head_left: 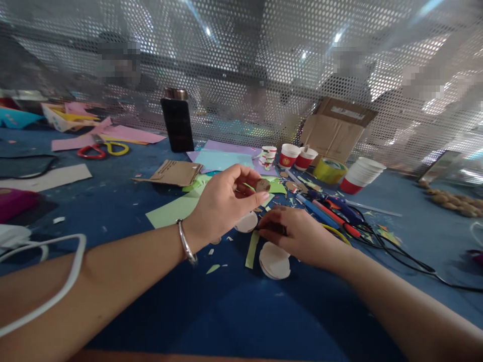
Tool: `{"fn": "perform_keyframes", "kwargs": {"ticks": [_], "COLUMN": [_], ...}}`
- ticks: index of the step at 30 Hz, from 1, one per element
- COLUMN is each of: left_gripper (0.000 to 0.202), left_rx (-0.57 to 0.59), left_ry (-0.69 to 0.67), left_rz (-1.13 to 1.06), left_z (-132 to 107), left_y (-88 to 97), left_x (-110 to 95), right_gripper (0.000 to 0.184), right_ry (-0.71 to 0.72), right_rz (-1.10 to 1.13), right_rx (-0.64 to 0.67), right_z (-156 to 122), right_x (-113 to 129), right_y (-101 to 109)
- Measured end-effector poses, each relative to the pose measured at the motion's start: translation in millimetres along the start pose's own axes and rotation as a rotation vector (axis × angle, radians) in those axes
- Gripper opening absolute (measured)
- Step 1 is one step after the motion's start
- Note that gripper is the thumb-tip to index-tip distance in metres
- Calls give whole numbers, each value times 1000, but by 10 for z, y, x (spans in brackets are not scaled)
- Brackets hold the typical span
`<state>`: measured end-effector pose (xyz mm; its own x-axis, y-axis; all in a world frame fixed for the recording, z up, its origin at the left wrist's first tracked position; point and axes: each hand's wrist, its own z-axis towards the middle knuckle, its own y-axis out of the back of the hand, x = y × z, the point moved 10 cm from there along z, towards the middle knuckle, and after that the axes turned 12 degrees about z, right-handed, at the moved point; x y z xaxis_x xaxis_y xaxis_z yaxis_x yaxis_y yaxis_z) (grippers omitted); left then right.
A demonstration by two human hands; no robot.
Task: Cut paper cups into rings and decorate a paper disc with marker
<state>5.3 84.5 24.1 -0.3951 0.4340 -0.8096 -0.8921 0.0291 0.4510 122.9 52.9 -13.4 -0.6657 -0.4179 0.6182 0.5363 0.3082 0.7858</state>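
Observation:
My left hand (236, 196), with a silver bangle at its wrist, pinches a small round brown cardboard piece (263, 185) between thumb and fingers above the table. Lower and to the right, my right hand (292, 231) is curled down close to the tabletop. Its fingertips are drawn together at the upper end of a light green paper strip (252, 250); whether they grip it I cannot tell. White paper discs (274, 260) lie just below that hand. Another white disc (247, 221) rests between the two hands, partly covered by my left hand.
Paper cups (290, 156), yellow tape (329, 171) and a cup stack (362, 175) stand behind. A glue gun (344, 208) and cables lie right. Scissors (103, 149), a black bottle (177, 123) and cardboard (173, 172) are left. A perforated screen (226, 65) stands behind the table.

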Motion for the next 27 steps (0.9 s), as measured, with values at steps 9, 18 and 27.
{"fn": "perform_keyframes", "kwargs": {"ticks": [9,18,27], "left_gripper": [31,31,30], "left_rx": [10,-10,1], "left_ry": [-23,-24,-14], "left_rz": [-3,-7,-20], "left_z": [-19,-7,-12], "left_y": [-18,8,5], "left_x": [24,28,42], "right_gripper": [12,8,7], "right_ry": [-124,-133,-226], "right_rz": [52,54,54], "right_rx": [33,93,111], "right_z": [61,41,97], "right_x": [1,-9,-14], "right_y": [-40,-110,-116]}}
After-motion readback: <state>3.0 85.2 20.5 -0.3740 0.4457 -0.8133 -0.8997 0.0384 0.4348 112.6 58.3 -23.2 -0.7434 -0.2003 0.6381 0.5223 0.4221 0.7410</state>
